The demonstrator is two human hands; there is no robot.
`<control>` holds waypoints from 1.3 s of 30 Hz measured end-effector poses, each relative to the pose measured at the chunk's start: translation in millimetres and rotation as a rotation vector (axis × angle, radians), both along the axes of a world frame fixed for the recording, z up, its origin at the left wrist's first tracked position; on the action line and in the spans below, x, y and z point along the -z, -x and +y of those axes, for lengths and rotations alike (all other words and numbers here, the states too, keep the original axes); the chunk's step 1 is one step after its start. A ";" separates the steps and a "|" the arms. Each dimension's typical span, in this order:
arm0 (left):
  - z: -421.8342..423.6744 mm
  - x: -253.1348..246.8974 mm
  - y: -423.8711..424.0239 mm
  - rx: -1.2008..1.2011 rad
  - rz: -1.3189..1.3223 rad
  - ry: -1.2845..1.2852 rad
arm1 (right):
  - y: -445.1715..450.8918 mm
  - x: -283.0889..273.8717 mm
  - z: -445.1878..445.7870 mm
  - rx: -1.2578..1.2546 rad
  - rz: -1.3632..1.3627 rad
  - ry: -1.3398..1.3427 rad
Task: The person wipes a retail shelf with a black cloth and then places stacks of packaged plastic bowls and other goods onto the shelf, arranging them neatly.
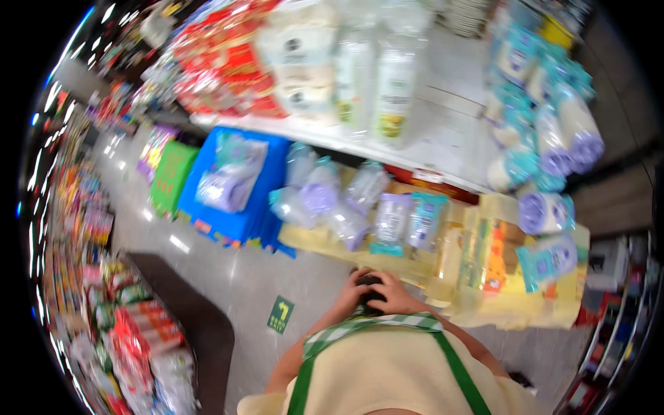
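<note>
In front of the apron, my left hand (354, 290) and my right hand (393, 293) are close together with fingers curled. Between and under the fingers is something dark (371, 298). Blur hides what it is and whether I grip it. Just beyond my hands is an open carton (306, 239) with yellowish flaps. Several clear packs of white and lilac rolls (321, 194) lie in it. To their right are a lilac-labelled pack (391, 220) and a teal-labelled pack (426, 220).
A white shelf (451, 98) holds clear packs (394, 88) and red packs (223, 62). On the left stand a blue-covered box (259, 202) and a green box (174, 174). More teal-and-lilac packs (555, 114) are heaped at right. A dark-edged display (207, 316) juts in at lower left.
</note>
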State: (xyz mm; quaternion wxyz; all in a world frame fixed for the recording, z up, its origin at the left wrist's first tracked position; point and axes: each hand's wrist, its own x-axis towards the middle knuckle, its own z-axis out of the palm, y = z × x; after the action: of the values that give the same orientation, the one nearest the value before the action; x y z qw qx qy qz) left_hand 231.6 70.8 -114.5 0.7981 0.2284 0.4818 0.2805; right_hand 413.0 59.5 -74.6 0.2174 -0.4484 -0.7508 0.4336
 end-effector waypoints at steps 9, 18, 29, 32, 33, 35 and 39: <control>13.4 23.9 21.7 -0.379 0.025 0.167 | -82.1 32.6 -16.3 0.562 -0.132 -0.145; 44.6 16.7 78.1 -0.524 0.129 0.133 | -73.0 114.6 13.2 1.066 0.252 0.570; 13.2 8.2 175.7 -0.523 -0.112 0.227 | -75.3 254.4 82.3 2.103 1.127 1.117; 30.0 -4.9 177.6 -0.448 -0.129 0.192 | -73.0 247.8 98.0 1.986 1.399 1.000; 34.2 -7.2 180.0 -0.431 -0.149 0.185 | -72.7 248.1 101.9 2.004 1.424 0.982; 46.9 -7.7 178.3 -0.393 0.038 0.169 | -67.3 248.6 103.4 1.984 1.552 0.874; 82.0 -12.5 146.6 -0.296 0.255 0.092 | -65.3 248.4 77.9 1.748 1.841 0.521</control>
State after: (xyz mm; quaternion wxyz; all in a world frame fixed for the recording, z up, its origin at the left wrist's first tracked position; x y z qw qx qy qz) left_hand 85.0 152.8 -102.0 0.6901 0.1521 0.6197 0.3415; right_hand 478.3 137.4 -323.0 0.7671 -0.3548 0.3195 0.4285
